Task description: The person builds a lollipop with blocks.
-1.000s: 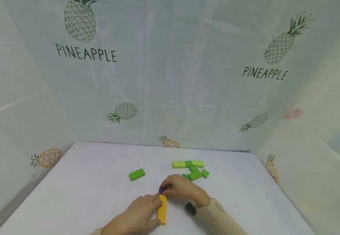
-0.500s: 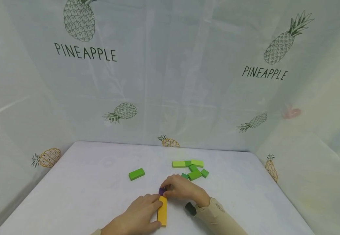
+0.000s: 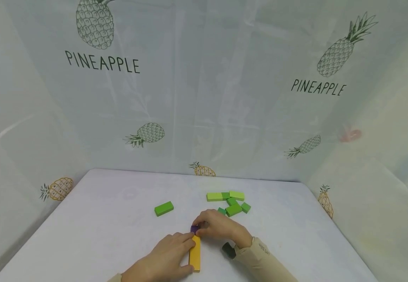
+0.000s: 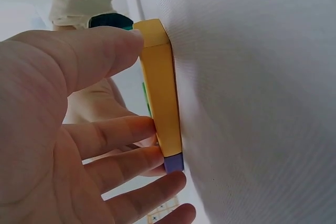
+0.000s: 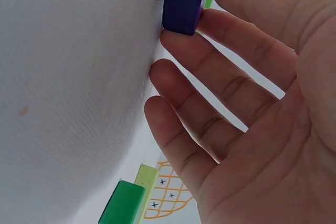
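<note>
A long yellow block (image 3: 195, 256) lies lengthwise on the table, with a small purple block (image 3: 194, 229) in line against its far end. My left hand (image 3: 166, 254) holds the yellow block from the left, thumb at its near end and fingertips along its side toward the purple block. From the right, my right hand (image 3: 218, 227) pinches the purple block between thumb and fingers. The right wrist view shows the purple block (image 5: 182, 3) at the thumb and first fingertips, the other fingers spread below. In the left wrist view the yellow block (image 4: 161, 93) meets the purple one end to end.
A green block (image 3: 163, 208) lies alone on the left. Several green blocks (image 3: 233, 210) are grouped beyond my right hand, with light green blocks (image 3: 214, 197) behind them. A dark cylinder (image 3: 229, 250) shows at my right wrist. A pineapple-print curtain (image 3: 204, 98) surrounds the table (image 3: 102, 227).
The yellow and purple blocks have shifted slightly toward me from one second ago to half a second ago. Both hands stay almost in place, and the green blocks have not moved.
</note>
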Tool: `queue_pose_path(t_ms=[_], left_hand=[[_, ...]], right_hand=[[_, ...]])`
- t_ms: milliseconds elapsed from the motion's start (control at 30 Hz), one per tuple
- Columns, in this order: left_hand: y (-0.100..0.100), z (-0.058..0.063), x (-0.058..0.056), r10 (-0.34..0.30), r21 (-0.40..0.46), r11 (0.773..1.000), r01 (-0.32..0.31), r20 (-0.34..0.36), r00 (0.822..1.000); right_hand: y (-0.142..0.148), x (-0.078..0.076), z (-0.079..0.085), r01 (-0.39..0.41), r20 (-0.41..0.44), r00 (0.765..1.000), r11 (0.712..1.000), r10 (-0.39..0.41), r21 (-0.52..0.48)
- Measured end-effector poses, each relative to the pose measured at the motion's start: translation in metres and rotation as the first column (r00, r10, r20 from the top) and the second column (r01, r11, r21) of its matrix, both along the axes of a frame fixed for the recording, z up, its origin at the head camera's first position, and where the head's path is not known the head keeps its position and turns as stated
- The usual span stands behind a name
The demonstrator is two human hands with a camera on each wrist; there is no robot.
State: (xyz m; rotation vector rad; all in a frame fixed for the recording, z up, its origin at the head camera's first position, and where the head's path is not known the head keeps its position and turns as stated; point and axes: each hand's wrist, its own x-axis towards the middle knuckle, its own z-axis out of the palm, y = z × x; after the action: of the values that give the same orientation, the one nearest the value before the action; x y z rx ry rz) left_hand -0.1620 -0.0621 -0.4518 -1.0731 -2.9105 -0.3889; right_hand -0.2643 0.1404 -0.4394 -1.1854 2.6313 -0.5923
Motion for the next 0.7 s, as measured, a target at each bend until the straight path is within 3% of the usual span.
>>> queue_pose_path(t_ms=[400,700], left_hand=[[0.000,-0.003,-0.002,0.011,0.005,1.000,-0.011,0.025,1.000],[0.001,-0.005,-0.002,0.013,0.007,1.000,-0.013,0.015,1.000]], right_hand=[[0.001,-0.002,-0.001,0.014,0.019,1.000,1.000,-0.014,0.005],[0.019,-0.009,0.010,0.133,-0.012,0.991,0.991,-0.133,-0.028]])
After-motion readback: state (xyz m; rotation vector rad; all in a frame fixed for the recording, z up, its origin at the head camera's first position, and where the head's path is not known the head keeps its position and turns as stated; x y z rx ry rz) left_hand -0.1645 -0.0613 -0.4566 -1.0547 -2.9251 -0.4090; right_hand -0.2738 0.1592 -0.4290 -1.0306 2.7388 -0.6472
